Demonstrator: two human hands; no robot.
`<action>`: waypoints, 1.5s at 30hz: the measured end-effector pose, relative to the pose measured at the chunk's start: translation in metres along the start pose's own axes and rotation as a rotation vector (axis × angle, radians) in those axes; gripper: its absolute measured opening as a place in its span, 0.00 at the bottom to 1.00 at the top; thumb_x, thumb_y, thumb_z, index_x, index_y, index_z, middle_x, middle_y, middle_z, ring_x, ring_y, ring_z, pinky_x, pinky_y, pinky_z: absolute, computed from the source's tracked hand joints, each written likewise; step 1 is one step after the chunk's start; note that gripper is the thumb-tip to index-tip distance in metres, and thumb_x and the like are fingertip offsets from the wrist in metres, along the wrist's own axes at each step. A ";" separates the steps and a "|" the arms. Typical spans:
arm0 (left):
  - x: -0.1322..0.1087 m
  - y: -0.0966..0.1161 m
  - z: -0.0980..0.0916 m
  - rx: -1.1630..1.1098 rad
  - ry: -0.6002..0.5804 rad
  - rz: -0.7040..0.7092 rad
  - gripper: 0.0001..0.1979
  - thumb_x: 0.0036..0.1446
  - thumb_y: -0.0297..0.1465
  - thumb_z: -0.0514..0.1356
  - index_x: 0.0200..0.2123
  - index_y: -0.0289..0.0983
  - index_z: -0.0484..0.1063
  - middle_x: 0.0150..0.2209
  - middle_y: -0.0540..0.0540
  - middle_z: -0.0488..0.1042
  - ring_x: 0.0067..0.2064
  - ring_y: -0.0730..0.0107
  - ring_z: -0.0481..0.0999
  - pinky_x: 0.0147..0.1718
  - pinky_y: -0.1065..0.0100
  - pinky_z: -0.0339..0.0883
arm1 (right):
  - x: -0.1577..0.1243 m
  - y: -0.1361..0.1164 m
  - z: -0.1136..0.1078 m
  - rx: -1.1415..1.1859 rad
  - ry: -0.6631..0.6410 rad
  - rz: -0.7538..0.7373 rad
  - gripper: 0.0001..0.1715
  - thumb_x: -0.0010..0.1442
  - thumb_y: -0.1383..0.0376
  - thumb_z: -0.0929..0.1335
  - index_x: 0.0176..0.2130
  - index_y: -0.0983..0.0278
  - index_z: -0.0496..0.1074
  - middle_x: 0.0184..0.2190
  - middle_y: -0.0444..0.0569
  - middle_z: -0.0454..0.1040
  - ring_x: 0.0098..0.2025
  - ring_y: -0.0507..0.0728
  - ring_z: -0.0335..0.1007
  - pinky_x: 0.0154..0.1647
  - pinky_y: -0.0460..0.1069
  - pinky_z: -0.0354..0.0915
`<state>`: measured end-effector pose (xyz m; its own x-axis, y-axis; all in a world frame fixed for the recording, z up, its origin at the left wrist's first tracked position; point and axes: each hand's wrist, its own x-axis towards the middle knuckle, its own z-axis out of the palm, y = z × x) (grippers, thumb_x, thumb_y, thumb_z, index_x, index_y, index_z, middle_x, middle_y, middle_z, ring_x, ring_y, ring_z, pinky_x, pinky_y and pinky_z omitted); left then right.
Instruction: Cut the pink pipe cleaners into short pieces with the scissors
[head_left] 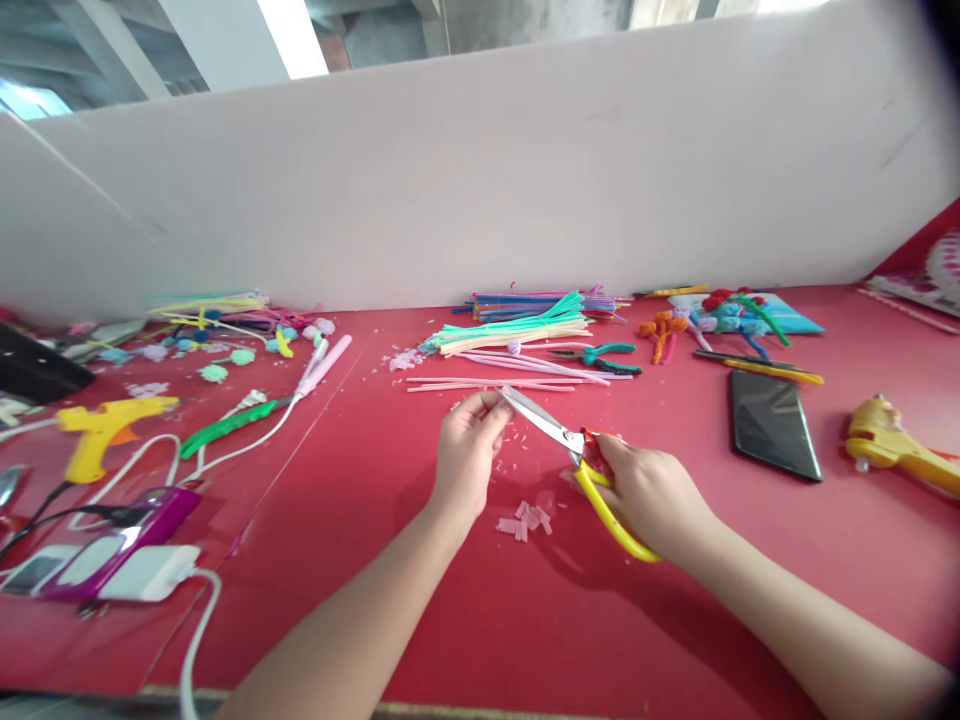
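My right hand grips a pair of scissors with yellow and red handles. Their blades point left and up, and the tips reach the fingertips of my left hand. My left thumb and fingers are pinched together at the blade tips; whatever they hold is too small or too hidden to make out. Below the blades, a small heap of short pink pieces lies on the red table, with tiny pink scraps scattered between my hands. Just beyond my left hand lie several thin pink strips.
Bundled pipe cleaners and green-handled pliers lie at the back. A black phone and yellow glue gun are on the right. Left are another yellow glue gun, a green cutter and a purple power strip with cables.
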<state>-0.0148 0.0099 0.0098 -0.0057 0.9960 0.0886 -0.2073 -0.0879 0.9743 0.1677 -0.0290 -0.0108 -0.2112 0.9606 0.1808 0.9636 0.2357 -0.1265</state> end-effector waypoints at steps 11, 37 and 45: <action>0.001 0.002 -0.001 0.007 -0.023 0.001 0.07 0.47 0.34 0.58 0.26 0.35 0.67 0.16 0.56 0.55 0.18 0.82 0.51 0.15 0.76 0.41 | -0.001 0.000 0.000 -0.021 -0.019 -0.011 0.20 0.56 0.51 0.53 0.29 0.63 0.60 0.16 0.45 0.65 0.17 0.51 0.60 0.19 0.44 0.41; -0.002 -0.005 0.006 0.147 -0.197 -0.176 0.12 0.46 0.38 0.57 0.29 0.35 0.69 0.16 0.54 0.57 0.18 0.81 0.53 0.16 0.76 0.43 | 0.007 -0.002 -0.013 0.257 -0.006 0.204 0.20 0.53 0.50 0.56 0.29 0.62 0.62 0.17 0.43 0.65 0.19 0.51 0.59 0.19 0.44 0.47; -0.012 -0.004 0.016 0.311 -0.489 -0.117 0.13 0.48 0.39 0.55 0.26 0.35 0.70 0.20 0.52 0.59 0.20 0.79 0.56 0.20 0.74 0.50 | 0.006 -0.010 -0.017 0.916 -0.073 0.276 0.14 0.50 0.56 0.59 0.29 0.64 0.65 0.16 0.40 0.62 0.17 0.47 0.54 0.17 0.42 0.52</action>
<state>0.0013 -0.0022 0.0081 0.4668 0.8843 -0.0099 0.1179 -0.0511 0.9917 0.1593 -0.0286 0.0085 -0.0356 0.9990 -0.0262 0.4851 -0.0056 -0.8744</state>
